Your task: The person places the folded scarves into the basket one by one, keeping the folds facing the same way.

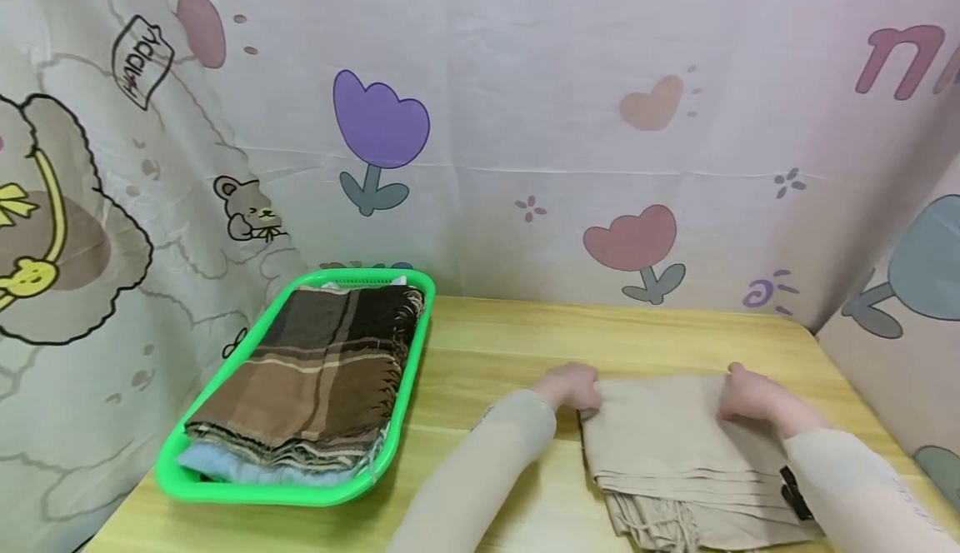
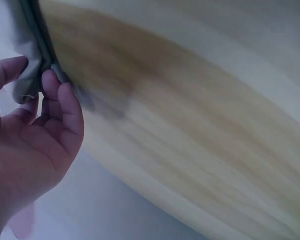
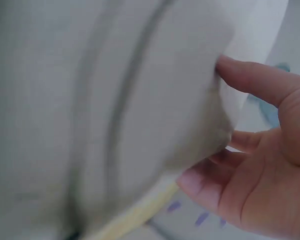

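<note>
A beige scarf point(image 1: 675, 436), folded into layers with a fringe at its near edge, lies on the right part of the table. My left hand point(image 1: 573, 388) grips its far left corner; in the left wrist view the fingers of the left hand point(image 2: 40, 135) curl about the cloth's edge point(image 2: 27, 75). At the far right corner my right hand point(image 1: 761, 399) holds the cloth. The right wrist view has the right hand point(image 3: 260, 150) pinching the scarf's corner point(image 3: 190, 115) between thumb and fingers. A small black tag point(image 1: 795, 493) shows at the scarf's right edge.
On the left of the wooden table point(image 1: 480, 345) stands a green plastic basket point(image 1: 427, 303). Inside lies a folded brown plaid scarf point(image 1: 322, 370) with fringe, on top of a light blue cloth point(image 1: 262, 468). A printed curtain point(image 1: 510, 120) hangs behind the table and on both sides.
</note>
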`<control>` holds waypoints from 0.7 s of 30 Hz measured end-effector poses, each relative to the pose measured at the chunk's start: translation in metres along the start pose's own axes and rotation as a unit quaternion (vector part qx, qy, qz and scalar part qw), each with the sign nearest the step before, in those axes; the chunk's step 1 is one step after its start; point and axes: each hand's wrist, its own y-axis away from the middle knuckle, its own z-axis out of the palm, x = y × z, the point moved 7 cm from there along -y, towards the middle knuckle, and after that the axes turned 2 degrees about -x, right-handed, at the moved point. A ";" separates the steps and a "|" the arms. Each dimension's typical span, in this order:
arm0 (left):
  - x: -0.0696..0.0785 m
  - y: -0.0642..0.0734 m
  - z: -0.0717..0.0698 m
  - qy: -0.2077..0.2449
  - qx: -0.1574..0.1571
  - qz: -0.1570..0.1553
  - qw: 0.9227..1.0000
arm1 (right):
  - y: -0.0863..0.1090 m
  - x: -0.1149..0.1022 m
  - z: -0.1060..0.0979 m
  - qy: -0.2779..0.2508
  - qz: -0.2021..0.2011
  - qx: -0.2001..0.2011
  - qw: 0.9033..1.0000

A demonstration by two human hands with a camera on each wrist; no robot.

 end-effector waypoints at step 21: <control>-0.061 0.011 -0.035 -0.012 0.054 -0.103 0.993 | -0.004 -0.031 0.016 -0.058 0.056 -0.095 0.992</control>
